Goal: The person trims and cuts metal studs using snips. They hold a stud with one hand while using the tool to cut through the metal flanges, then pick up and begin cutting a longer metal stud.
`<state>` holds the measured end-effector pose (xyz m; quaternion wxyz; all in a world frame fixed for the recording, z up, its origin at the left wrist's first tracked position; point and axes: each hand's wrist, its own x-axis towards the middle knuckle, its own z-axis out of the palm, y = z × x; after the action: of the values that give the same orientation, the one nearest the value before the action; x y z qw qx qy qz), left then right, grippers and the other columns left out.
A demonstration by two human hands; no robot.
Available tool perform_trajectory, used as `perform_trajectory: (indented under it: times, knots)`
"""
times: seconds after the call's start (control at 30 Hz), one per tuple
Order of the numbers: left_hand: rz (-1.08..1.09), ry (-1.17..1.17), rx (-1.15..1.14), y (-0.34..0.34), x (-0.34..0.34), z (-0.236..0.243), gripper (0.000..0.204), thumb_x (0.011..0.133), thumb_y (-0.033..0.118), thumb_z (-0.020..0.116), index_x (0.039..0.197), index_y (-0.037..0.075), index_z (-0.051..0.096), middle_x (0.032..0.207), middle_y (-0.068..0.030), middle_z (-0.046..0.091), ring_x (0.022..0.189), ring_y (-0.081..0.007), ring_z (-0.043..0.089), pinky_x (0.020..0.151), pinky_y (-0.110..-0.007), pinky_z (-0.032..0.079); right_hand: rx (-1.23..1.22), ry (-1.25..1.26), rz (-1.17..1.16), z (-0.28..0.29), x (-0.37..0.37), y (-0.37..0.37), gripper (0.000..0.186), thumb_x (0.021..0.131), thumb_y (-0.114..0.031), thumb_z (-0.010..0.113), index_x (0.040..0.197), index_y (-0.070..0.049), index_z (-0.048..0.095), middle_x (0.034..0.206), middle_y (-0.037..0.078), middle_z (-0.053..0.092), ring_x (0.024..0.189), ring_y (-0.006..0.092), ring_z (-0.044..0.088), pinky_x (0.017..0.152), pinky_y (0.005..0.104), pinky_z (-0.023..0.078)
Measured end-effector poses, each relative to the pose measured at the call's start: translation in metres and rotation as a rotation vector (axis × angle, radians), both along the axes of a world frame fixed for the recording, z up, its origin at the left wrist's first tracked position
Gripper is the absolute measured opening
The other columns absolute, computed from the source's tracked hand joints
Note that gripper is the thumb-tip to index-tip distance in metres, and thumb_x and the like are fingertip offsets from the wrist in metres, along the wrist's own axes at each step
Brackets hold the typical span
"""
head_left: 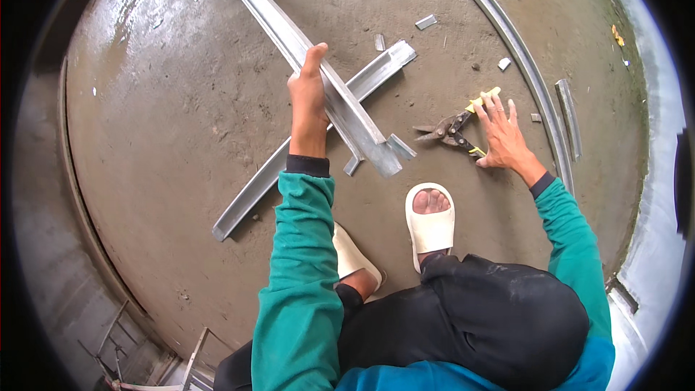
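My left hand is wrapped round a silvery metal channel, thumb on top. The channel slants from the far left toward my feet, its near end showing small bent flaps. It crosses above a second metal channel lying on the floor. To the right, a pair of tin snips with yellow-and-black handles lies with its handles spread. My right hand is over those handles, fingers stretched apart, fingertips by the upper grip and thumb by the lower one. Whether it touches them firmly I cannot tell.
A long metal strip runs down the right, with a short strip beside it. Several metal offcuts are scattered on the rough concrete floor. My feet in pale slides stand close by. A metal frame is at lower left.
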<state>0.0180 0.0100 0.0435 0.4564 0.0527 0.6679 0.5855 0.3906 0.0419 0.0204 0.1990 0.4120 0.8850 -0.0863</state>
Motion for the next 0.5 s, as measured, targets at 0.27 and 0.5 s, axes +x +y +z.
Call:
perform_trajectory:
  times: [0.27, 0.5]
  knots:
    - [0.007, -0.020, 0.015, 0.006, 0.008, 0.002, 0.058, 0.078, 0.037, 0.073, 0.110, -0.010, 0.061, 0.101, -0.0100, 0.057, 0.087, -0.0185, 0.054, 0.074, -0.034, 0.047, -0.196, 0.004, 0.016, 0.018, 0.000, 0.028, 0.090, 0.053, -0.030, 0.082, 0.129, 0.001, 0.047, 0.131, 0.021, 0.048, 0.123, 0.0349, 0.047, 0.098, 0.0469, 0.042]
    - [0.026, 0.029, 0.063, 0.012, 0.017, -0.025, 0.061, 0.077, 0.043, 0.074, 0.112, -0.006, 0.059, 0.096, -0.0082, 0.054, 0.083, -0.0174, 0.054, 0.069, -0.034, 0.047, -1.016, 0.450, -0.523, 0.068, 0.047, -0.062, 0.043, 0.066, -0.019, 0.066, 0.103, -0.001, 0.056, 0.089, 0.012, 0.062, 0.081, 0.0192, 0.061, 0.074, 0.0330, 0.049]
